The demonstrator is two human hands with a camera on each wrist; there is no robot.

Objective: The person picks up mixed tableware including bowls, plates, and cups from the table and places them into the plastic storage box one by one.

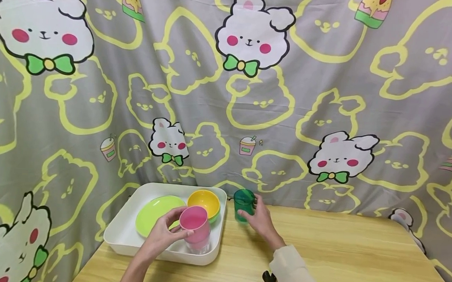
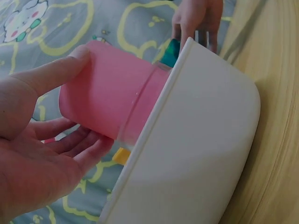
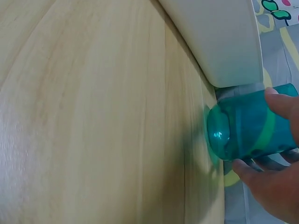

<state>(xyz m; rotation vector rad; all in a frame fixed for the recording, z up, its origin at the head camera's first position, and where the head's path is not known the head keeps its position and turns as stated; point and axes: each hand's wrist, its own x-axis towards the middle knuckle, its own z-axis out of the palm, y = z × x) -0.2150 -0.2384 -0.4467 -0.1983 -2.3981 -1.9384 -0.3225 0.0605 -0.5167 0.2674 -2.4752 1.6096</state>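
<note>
My left hand [image 1: 164, 230] grips a pink cup [image 1: 195, 224], thumb on one side and fingers on the other. The lower part of the pink cup sits inside a clear cup [image 1: 198, 247] at the tray's front right corner. Beyond the tray's right side, my right hand [image 1: 261, 218] holds a see-through green cup [image 3: 254, 125] between thumb and fingers. That cup is upright, its base right at the tabletop near the back edge. In the left wrist view, the white tray [image 2: 201, 126] hides the clear cup's lower part.
Inside the white tray lie a lime green plate [image 1: 151, 216] and a yellow bowl [image 1: 203, 199] stacked on a green one. A small black object [image 1: 268, 278] is by the right sleeve. Behind the wooden table [image 1: 339, 253] hangs a patterned curtain [image 1: 228, 102].
</note>
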